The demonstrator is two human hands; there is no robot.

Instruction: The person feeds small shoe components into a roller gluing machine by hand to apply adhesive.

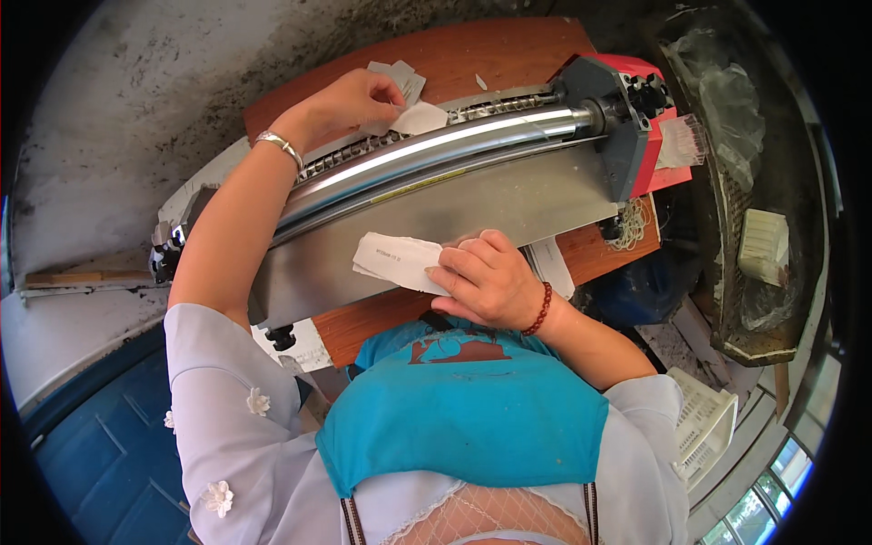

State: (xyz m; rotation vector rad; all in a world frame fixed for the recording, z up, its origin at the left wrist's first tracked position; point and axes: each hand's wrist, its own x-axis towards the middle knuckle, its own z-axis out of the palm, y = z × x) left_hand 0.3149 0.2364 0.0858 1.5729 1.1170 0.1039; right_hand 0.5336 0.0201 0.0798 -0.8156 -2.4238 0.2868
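Observation:
My left hand [365,102] reaches over the shiny metal roller [454,153] of a bench machine. Its thumb and fingers are pinched on a thin white piece [420,118] behind the roller; whether that is paper or another sheet material I cannot tell. Another pale piece [406,80] lies just beyond those fingers. On the near side, over the machine's flat metal plate [536,195], my right hand [490,283] grips a small stack of white pieces [392,260] with uneven edges and a printed line on the top one.
A red and grey housing [627,127] closes the machine's right end, with clear plastic [681,142] on it. Brown wooden board [509,56] extends behind. A bundle of pale string [629,227] hangs at right, near a dark blue container [640,291]. A white plastic basket [704,422] stands lower right.

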